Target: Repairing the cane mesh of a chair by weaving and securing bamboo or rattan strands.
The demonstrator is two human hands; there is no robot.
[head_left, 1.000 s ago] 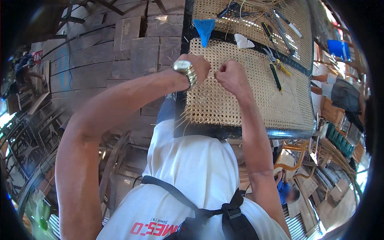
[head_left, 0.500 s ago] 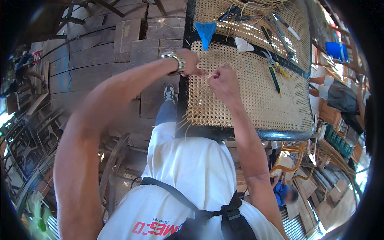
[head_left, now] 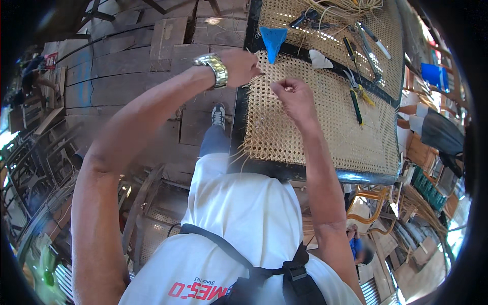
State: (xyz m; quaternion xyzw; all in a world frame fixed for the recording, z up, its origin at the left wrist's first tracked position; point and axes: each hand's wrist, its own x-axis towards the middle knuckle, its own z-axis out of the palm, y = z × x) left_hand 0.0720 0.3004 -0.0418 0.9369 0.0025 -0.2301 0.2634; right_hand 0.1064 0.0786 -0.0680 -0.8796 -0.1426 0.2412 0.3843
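A woven cane panel [head_left: 325,137] in a black frame [head_left: 277,170] lies in front of me. My left hand [head_left: 240,67], with a metal watch on the wrist, is closed over the panel's left edge. Its fingertips pinch a thin pale cane strand [head_left: 252,80]. To its right, my right hand [head_left: 297,99] hovers at the weave with thumb and forefinger curled together; whatever they hold is too small to make out. Loose strand ends [head_left: 242,158] stick out at the near left corner. Just beyond my hands lie a blue triangular piece [head_left: 273,43] and a white scrap [head_left: 320,59].
Pliers [head_left: 351,79] and a dark-handled tool [head_left: 358,108] rest on the panel's right part. Farther off are more hand tools [head_left: 369,51] and a bundle of cane strands [head_left: 345,6]. Wooden floorboards [head_left: 147,86] run along the left. Another person [head_left: 437,132] is at right.
My left hand has drawn left and slightly up, apart from my right hand. The right hand has shifted a little right, its fingers less tightly closed. The whole view has moved slightly.
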